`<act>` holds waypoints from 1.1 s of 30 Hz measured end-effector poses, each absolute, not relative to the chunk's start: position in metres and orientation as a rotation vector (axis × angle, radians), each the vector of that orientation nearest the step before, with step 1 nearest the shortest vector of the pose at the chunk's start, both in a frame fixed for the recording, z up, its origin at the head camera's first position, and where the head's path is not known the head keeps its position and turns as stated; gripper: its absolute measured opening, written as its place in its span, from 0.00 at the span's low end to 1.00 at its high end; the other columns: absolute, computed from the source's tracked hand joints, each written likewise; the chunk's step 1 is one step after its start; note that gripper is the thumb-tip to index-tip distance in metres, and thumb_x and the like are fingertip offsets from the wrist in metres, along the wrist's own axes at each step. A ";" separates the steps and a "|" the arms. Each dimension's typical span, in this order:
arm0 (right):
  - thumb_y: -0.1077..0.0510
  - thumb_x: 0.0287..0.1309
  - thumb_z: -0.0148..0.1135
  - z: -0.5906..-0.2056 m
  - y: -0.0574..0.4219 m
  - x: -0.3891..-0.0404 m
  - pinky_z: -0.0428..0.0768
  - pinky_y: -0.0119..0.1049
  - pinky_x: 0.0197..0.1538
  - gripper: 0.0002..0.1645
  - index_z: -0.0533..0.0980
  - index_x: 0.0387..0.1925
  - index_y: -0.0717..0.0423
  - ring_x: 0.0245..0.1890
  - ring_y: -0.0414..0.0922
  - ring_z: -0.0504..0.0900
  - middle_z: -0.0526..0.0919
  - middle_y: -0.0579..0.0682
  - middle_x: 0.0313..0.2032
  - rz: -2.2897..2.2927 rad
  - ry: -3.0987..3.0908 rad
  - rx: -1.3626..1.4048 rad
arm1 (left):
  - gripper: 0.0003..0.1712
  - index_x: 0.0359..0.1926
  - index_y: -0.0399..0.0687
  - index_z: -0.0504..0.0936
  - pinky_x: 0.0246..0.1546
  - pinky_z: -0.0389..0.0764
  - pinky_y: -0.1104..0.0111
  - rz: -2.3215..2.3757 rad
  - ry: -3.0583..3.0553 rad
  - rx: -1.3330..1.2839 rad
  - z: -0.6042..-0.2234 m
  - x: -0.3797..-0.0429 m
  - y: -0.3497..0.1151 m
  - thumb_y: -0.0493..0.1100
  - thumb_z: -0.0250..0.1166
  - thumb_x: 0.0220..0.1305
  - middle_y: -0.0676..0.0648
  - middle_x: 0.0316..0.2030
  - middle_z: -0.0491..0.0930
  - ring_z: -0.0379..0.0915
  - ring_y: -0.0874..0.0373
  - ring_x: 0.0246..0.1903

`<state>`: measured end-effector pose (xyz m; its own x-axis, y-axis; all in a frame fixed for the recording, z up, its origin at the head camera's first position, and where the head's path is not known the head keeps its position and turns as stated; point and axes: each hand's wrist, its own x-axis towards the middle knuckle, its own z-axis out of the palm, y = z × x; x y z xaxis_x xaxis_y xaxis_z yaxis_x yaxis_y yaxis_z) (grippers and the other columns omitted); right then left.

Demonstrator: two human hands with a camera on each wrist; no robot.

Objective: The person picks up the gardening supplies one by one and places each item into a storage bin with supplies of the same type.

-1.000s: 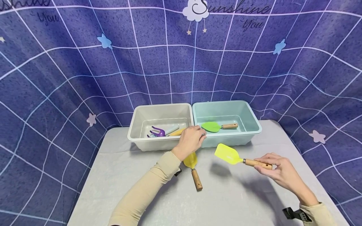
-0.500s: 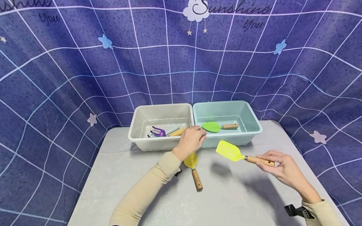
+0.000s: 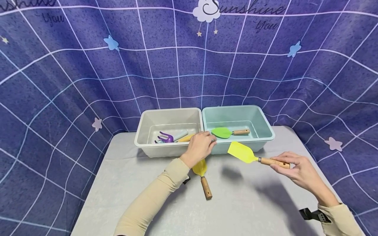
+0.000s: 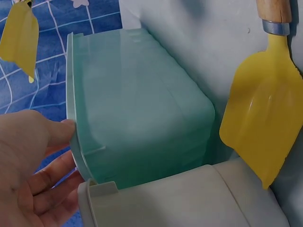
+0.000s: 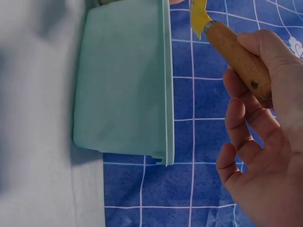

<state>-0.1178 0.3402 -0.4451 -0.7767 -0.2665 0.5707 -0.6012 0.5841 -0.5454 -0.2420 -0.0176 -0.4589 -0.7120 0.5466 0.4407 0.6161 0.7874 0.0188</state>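
Observation:
My right hand (image 3: pixel 298 168) pinches the wooden handle of a yellow garden trowel (image 3: pixel 242 152), held above the table with its blade pointing left toward the teal bin (image 3: pixel 268 135). In the right wrist view the thumb (image 5: pixel 258 45) lies along the handle while the lower fingers are loosely curled. My left hand (image 3: pixel 200 147) is at the teal bin's near left corner. Its thumb (image 4: pixel 61 132) and fingers hold the rim in the left wrist view. A second yellow trowel (image 3: pixel 205 186) lies on the table partly under that hand. Inside the teal bin lies a green trowel (image 3: pixel 222 132).
A grey bin (image 3: pixel 147 127) stands against the teal bin's left side. It holds a purple hand rake (image 3: pixel 167 137), a pale blue-handled tool (image 3: pixel 180 134) and a yellow item (image 3: pixel 186 137). A patterned blue curtain (image 3: pixel 189 65) hangs behind the table (image 3: pixel 124 183).
My right hand has lifted the yellow trowel slightly and shifted a little to the right, bringing its blade up near the teal bin's front wall. My left hand stays at the rim.

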 end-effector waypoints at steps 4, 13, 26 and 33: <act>0.77 0.41 0.79 -0.442 0.341 -0.121 0.75 0.20 0.41 0.25 0.91 0.42 0.53 0.36 0.29 0.80 0.89 0.42 0.35 1.050 -2.385 0.697 | 0.09 0.45 0.57 0.92 0.37 0.87 0.63 -0.242 -2.567 -0.884 -0.458 -0.241 -0.017 0.52 0.69 0.74 0.54 0.36 0.87 0.85 0.55 0.36; 0.75 0.42 0.79 -0.433 0.341 -0.129 0.73 0.20 0.41 0.23 0.91 0.42 0.53 0.35 0.28 0.78 0.87 0.40 0.35 1.015 -2.424 0.671 | 0.11 0.47 0.57 0.92 0.36 0.86 0.64 -0.204 -2.574 -0.879 -0.455 -0.240 -0.017 0.53 0.66 0.76 0.54 0.36 0.87 0.85 0.56 0.36; 0.77 0.42 0.79 -0.416 0.341 -0.144 0.72 0.23 0.35 0.25 0.91 0.42 0.52 0.31 0.28 0.77 0.86 0.39 0.32 1.010 -2.389 0.766 | 0.12 0.48 0.59 0.92 0.38 0.86 0.65 -0.184 -2.601 -0.874 -0.456 -0.241 -0.018 0.54 0.65 0.77 0.55 0.37 0.87 0.84 0.57 0.37; 0.77 0.41 0.79 -0.411 0.341 -0.152 0.72 0.22 0.36 0.26 0.91 0.42 0.51 0.33 0.29 0.77 0.87 0.39 0.32 0.984 -2.382 0.778 | 0.12 0.48 0.59 0.92 0.39 0.86 0.65 -0.185 -2.608 -0.869 -0.458 -0.241 -0.018 0.54 0.65 0.77 0.55 0.37 0.87 0.85 0.56 0.37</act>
